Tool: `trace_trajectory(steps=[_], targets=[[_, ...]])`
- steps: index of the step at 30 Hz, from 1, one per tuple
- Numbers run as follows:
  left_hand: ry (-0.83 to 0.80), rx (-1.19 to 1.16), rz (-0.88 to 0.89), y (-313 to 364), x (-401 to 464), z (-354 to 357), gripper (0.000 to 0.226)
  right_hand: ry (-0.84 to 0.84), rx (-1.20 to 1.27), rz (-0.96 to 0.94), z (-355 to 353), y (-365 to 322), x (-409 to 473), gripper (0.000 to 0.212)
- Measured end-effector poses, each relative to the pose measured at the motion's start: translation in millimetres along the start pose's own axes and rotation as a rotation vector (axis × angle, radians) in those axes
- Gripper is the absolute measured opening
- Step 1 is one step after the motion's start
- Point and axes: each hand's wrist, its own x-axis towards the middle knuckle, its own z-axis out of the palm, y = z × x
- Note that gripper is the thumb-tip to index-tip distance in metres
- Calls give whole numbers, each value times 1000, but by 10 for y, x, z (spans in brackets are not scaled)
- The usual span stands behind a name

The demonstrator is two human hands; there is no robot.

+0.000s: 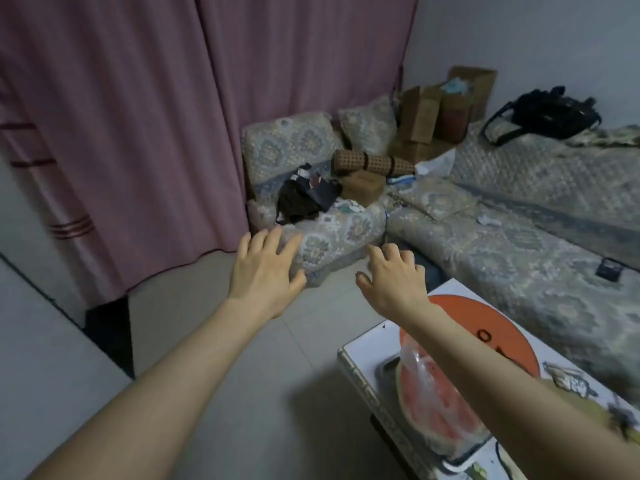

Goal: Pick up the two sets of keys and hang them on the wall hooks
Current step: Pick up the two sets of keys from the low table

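Two bare forearms extended forward; left hand [265,275] and right hand [393,280] both released, fingers spread, grasping nothing. Right of the right hand: white surface [360,348] bearing one wrapped watermelon half [436,407]. Beyond: patterned sofa [519,258]. Keys not discernible.

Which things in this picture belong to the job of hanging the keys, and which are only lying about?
For the job:
- left hand, open, holding nothing
- right hand, open, holding nothing
- keys and wall hooks: not visible here

Only lying about:
- cut watermelon under plastic on the low table
- black bag on the sofa
- cardboard boxes
- pink curtain
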Motion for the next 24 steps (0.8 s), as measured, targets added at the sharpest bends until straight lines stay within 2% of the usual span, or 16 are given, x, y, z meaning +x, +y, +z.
trace_trajectory(steps=[5,11,15,19,24], targets=[[-59,-14,87,-614,741,328,58,-54,20,167,367,-254,665,45],[-139,-108,220,-841,1654,936,58,-73,26,358,757,-169,1487,47],[-160,-117,313,-907,2445,1416,58,-43,44,465,1097,68,2144,45],[-278,-87,437,-879,3243,1897,60,-90,109,638,1404,364,2763,43],[-305,-118,597,-577,4363,2334,61,-108,119,804,1525,685,3397,42]])
